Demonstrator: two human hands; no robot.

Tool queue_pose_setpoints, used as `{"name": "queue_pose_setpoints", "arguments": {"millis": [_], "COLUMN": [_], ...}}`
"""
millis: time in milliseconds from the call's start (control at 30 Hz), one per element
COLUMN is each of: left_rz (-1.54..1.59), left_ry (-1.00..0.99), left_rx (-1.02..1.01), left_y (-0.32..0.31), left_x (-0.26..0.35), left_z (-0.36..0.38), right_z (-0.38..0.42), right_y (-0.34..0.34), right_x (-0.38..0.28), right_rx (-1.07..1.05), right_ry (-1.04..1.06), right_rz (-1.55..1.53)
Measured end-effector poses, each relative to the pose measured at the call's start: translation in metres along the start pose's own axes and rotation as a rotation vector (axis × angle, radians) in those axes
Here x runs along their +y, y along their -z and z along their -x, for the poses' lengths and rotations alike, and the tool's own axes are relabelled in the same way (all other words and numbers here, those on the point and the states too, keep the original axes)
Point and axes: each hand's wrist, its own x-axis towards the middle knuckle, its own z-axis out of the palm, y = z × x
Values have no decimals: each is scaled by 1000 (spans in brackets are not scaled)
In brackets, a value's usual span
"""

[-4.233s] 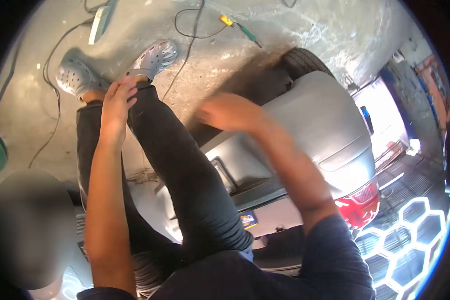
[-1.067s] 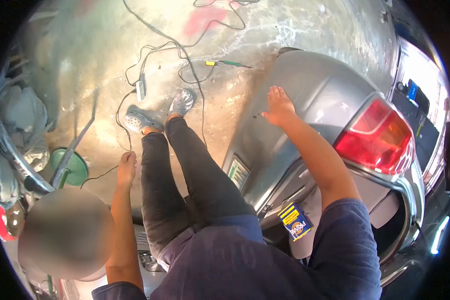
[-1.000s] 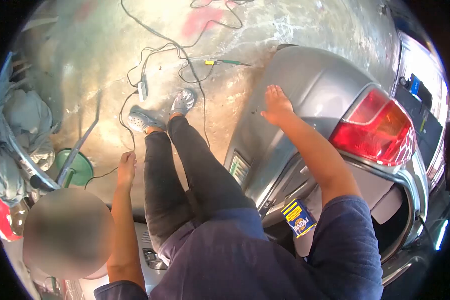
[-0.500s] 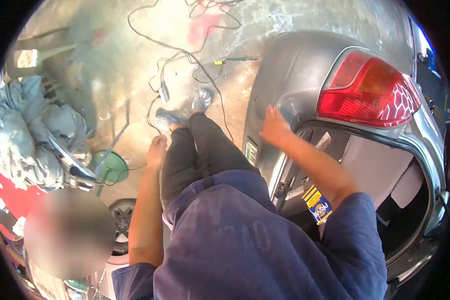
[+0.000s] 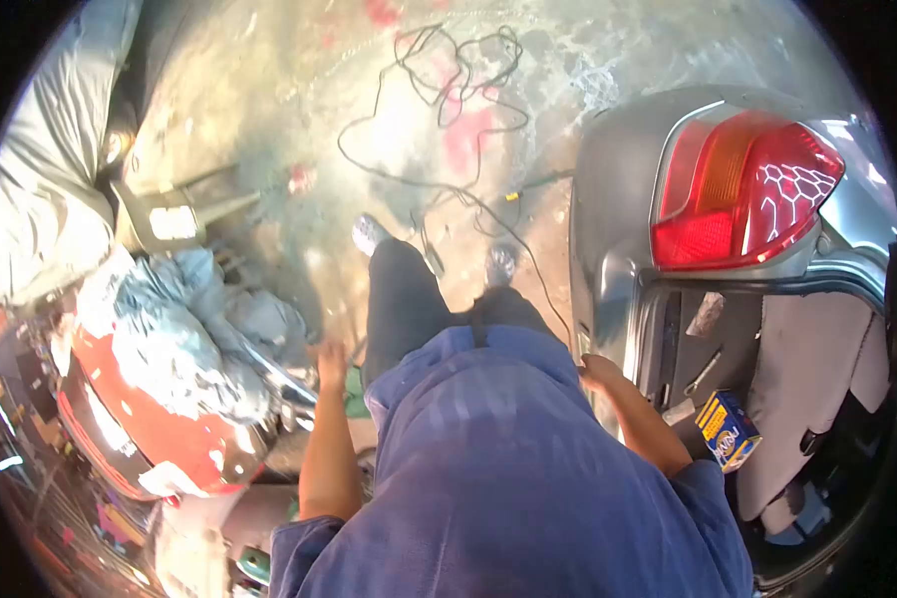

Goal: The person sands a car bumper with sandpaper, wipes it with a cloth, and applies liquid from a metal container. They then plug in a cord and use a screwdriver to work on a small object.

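My left hand (image 5: pixel 330 361) hangs beside my left leg, near the bundled grey-blue cloth (image 5: pixel 184 324); its fingers are loosely apart and nothing shows in it. On the other side, my right hand (image 5: pixel 598 373) is low at the edge of the grey car's rear (image 5: pixel 608 199), below the red and orange tail light (image 5: pixel 743 194). Its fingers are partly hidden, and whether they touch the car cannot be made out. Inside the open trunk are a blue and yellow box (image 5: pixel 728 431), a metal wrench-like tool (image 5: pixel 704 370) and a grey seat back (image 5: pixel 807 349).
A dark cable (image 5: pixel 424 182) lies looped across the concrete floor ahead, by my feet. At the left stand a red car part or body (image 5: pixel 145 414), a covered grey shape (image 5: pixel 55 159) and a chair-like object (image 5: pixel 164 214).
My view has shifted and turned, and my left leg has stepped forward. My right hand has dropped from above the car's rear corner to beside my hip.
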Motion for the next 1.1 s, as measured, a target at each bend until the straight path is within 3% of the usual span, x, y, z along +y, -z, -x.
{"name": "queue_pose_setpoints", "arguments": {"millis": [33,100,133,200,300,367,433,467,500,567,700,833,900,967,1033,1100], "left_rz": [209,20,160,-188,-139,-89,-1142,-1141,-1165,-608,-468,-654,-918,-1123,-1248,-1272], "left_ry": [170,118,208,-70,107,333,-845,-1026,-961,-567,-547,-625,-822,-1235,-1332,-1487], "left_rx": [-66,-144,-210,-352,-557,-633,-695,-654,-549,-503,-573,-795,-934,-1030,-1024,-1108], "left_y": [9,23,16,33,73,97,123,126,135,124,83,17,-18,-49,-67,-97], "left_x": [42,82,44,40,197,267,325,344,432,528,638,641,622,600,575,535], "left_z": [16,8,-30,-100,-244,-277,-416,-490,-483,-510,-503,-435,-414,-367,-295,-268], "right_z": [-2,-14,-15,-21,-30,-31,-37,-19,-7,-3,-10,-34,-59,-104,-145,-184], "right_y": [13,33,47,60,63,56,56,81,100,118,137,141,136,123,112,100], "right_x": [-12,-38,-57,-91,-160,-210,-258,-294,-327,-368,-429,-472,-500,-527,-558,-582], "right_rx": [36,171,251,408,628,644,686,688,690,751,832,922,942,975,959,1078], "right_ry": [-14,-25,-22,-52,-222,-390,-363,-315,-265,-218,-245,-246,-241,-172,70,182], "right_rz": [-42,-192,-276,-500,-920,-1140,-1215,-1272,-1331,-1367,-1516,-1733,-1887,-2087,-2546,-2777]}}
